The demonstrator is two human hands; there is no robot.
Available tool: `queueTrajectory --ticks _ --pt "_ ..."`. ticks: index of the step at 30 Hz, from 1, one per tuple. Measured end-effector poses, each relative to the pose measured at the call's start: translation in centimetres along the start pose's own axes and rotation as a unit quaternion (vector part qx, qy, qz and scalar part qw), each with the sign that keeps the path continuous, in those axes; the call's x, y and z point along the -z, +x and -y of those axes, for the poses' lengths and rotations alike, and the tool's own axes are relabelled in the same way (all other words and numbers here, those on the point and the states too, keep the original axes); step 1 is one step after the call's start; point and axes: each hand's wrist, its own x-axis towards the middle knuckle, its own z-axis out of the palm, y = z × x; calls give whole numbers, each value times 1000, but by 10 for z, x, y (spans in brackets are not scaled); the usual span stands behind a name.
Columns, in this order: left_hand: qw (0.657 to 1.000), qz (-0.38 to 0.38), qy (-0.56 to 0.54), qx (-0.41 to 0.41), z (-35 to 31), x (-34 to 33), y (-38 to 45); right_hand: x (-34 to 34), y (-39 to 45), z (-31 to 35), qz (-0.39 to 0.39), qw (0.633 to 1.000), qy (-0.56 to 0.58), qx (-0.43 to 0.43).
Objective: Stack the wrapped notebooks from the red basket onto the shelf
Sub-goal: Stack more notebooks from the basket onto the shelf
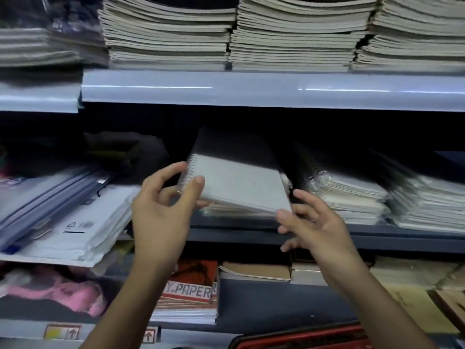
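Notebook going onto the middle shelf

Hands meet at the front edge of the middle shelf [251, 234]. The left hand [163, 210] pinches the spiral corner of a wrapped notebook [239, 182], thumb on top and fingers beneath. The right hand [314, 225] is released, its fingers spread and touching the notebook's near right corner. The notebook lies tilted atop a low pile at the shelf's front edge, with taller piles of wrapped notebooks [352, 197] just beside it to the right. The red basket [302, 338] shows at the bottom edge, below the right forearm
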Motion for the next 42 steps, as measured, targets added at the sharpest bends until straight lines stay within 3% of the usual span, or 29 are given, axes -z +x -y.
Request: queueTrajectory --ticks 4,13,23,28,30,34,37,42 --pt "993 -19 77 -87 18 1 -13 2 -4 -12 -11 999 3 52" --pt "974 -34 179 -135 26 -30 25 -6 44 -5 -120 990 -17 66" --pt "982 0 167 -84 43 -33 54 -14 66 -10 -107 991 -31 73" --pt "994 -1 111 -21 60 -6 20 -4 31 -24 -176 976 -23 125" --pt "992 38 118 18 76 7 6 2 22 -36 -165 974 -70 136" --pt "985 109 109 78 95 7 10 5 35 -58 -93 986 -119 74" --pt "979 160 97 76 100 -3 25 -3 57 -61 -44 992 -114 42" --pt "976 183 103 65 99 -16 40 -10 80 -59 13 991 -127 48"
